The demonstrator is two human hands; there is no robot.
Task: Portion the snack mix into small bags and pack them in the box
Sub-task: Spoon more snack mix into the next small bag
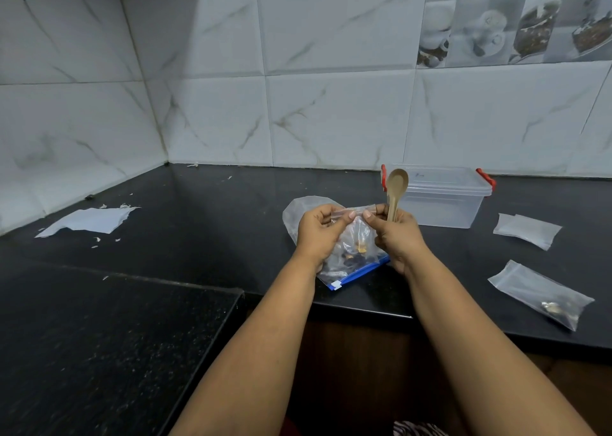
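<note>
Both hands were raised over the black desk (205, 223), pinching the top strip of a small clear bag (356, 218) between them. The left hand (319, 228) had a narrow grip, thumb and forefinger closed on the left end of the strip. The right hand (395, 233) pinched the right end and also held a tan plastic spoon (395, 190), its bowl pointing up. Below the small bag, a larger zip bag (351, 263) with a blue closure lay flat on the desk near its front edge, with dark and yellow snack mix (356, 250) inside. Whether the mix seen through the plastic sat partly in the small bag could not be told. A clear lidded box (440, 197) with red clips stood just behind the right hand, its lid on. To the right lay two flat empty small bags (526, 230) and, nearer the front, a filled small bag (543, 294). A torn white paper (89, 222) lay far left.
</note>
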